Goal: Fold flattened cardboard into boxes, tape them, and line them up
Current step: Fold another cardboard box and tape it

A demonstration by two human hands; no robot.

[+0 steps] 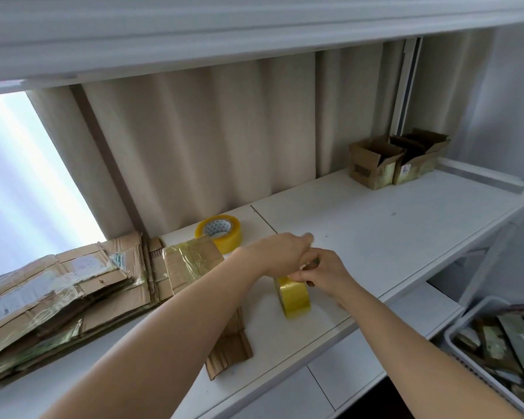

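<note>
My right grip (321, 275) and left grip (280, 252) pinch the tape roll (292, 297), standing on edge, axis toward 3 o'clock.

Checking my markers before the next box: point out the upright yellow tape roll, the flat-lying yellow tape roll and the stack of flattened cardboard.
Upright yellow tape roll (294, 299), head view, outer tape band.
Flat-lying yellow tape roll (228, 239), head view, outer side wall.
Stack of flattened cardboard (52, 293), head view, top sheet.

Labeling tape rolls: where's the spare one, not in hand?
Head view: the spare tape roll lies flat at the back of the white table, left of centre, against the curtain, beside the flattened cardboard stack.
</note>
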